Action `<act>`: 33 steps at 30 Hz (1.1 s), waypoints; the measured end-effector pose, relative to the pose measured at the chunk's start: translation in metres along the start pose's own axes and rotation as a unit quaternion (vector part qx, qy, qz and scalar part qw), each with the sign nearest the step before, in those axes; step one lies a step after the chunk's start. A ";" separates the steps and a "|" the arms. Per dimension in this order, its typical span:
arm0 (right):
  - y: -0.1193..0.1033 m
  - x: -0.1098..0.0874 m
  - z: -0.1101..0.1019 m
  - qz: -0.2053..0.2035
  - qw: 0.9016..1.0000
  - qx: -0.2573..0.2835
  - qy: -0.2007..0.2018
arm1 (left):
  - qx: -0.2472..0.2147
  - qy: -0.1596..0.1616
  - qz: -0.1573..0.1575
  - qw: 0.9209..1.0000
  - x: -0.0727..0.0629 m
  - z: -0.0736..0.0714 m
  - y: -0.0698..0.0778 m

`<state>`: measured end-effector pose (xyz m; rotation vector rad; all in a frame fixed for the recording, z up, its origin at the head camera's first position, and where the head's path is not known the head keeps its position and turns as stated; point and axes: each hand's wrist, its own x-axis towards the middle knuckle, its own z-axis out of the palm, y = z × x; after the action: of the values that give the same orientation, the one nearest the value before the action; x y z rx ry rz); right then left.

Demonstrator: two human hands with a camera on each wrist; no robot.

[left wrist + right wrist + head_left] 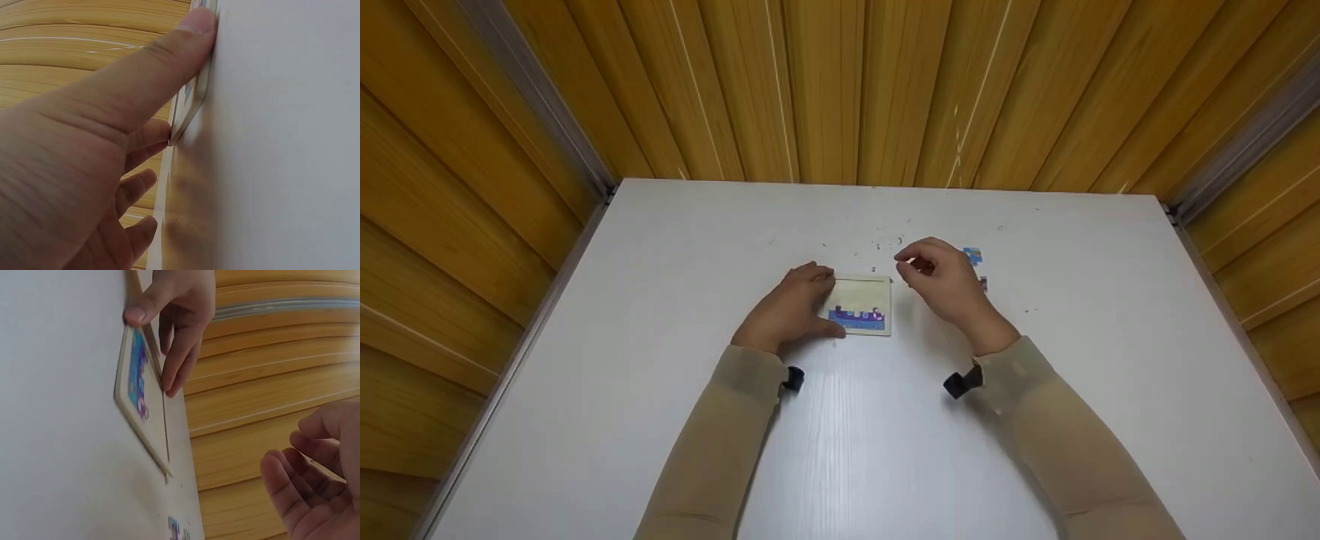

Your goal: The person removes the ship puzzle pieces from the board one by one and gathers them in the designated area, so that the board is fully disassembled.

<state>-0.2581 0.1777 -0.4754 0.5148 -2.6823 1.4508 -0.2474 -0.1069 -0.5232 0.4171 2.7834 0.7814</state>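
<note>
A small pale jigsaw tray [861, 294] lies on the white table, a blue and purple strip of joined puzzle pieces [856, 319] along its near side. My left hand [797, 304] holds the tray by its left side, thumb at the near edge and a fingertip at the far corner. In the left wrist view the thumb presses on the tray's edge [201, 90]. My right hand [949, 285] hovers right of the tray, fingers loosely bent, thumb apart from them; nothing shows between them in the right wrist view.
Loose puzzle pieces [972, 255] lie beyond the right hand, with another piece [984, 283] partly hidden behind it. Small dark specks [877, 246] dot the table past the tray. Yellow wood-look panels [825, 90] stand behind the table's far edge.
</note>
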 end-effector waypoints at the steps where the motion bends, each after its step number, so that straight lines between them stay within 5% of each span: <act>1: -0.003 0.001 0.003 -0.004 1.000 0.004 -0.001 | 0.002 0.000 0.001 1.000 0.000 0.001 -0.001; 16: -0.015 -0.003 0.049 0.004 0.997 0.073 -0.017 | 0.011 -0.005 -0.002 1.000 0.001 0.001 -0.001; 33: 0.009 -0.005 0.078 0.054 0.992 0.045 -0.105 | 0.008 -0.009 0.022 1.000 0.000 0.001 -0.007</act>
<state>-0.2471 0.1195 -0.5273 0.5665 -2.8545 1.6401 -0.2483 -0.1127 -0.5274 0.4875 2.7748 0.7629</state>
